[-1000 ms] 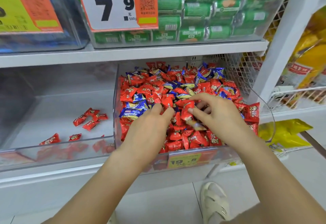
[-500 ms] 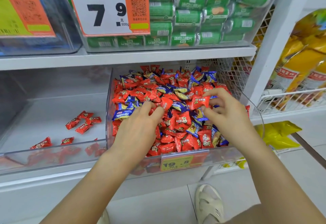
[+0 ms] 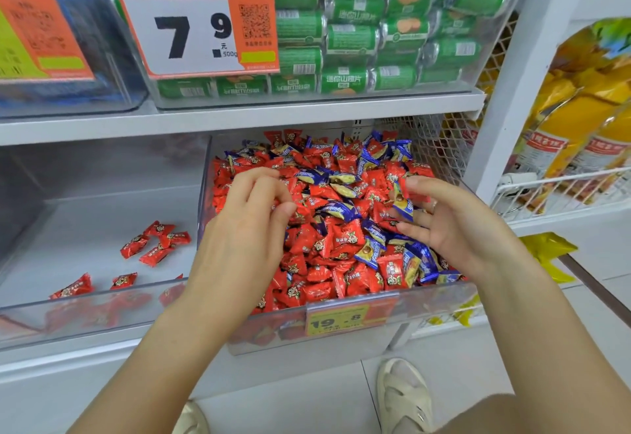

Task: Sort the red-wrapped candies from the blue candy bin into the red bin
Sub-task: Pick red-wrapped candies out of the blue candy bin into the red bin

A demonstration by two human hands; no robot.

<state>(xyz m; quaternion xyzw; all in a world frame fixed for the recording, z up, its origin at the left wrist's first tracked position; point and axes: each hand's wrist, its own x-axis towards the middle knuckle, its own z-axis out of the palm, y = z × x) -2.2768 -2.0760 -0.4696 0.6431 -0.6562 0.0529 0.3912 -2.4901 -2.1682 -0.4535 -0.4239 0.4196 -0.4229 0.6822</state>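
Now six red candies (image 3: 155, 241) visible in left bin (image 3: 102, 307); both hands over mixed bin (image 3: 426, 307), grips unclear.

Full bin (image 3: 218, 194): on the lower shelf, right of the near-empty bin (image 3: 102, 310), side by side.
Loose candies (image 3: 155, 242): few, on the near-empty bin's floor.
Candy heap (image 3: 341, 228): fills the full bin.
Hands: left hand (image 3: 239, 239) and right hand (image 3: 454, 225) over the heap.
Price tag (image 3: 338, 319): on the full bin's front wall.
Packets (image 3: 358, 20): upper shelf, behind the large tag (image 3: 194, 23).

Upper shelf (image 3: 239, 116): green packs (image 3: 362, 23) behind a 7.9 price tag (image 3: 194, 23). Yellow bags (image 3: 573, 126) in wire basket (image 3: 560, 191) right. My sandal (image 3: 404, 396) on floor.
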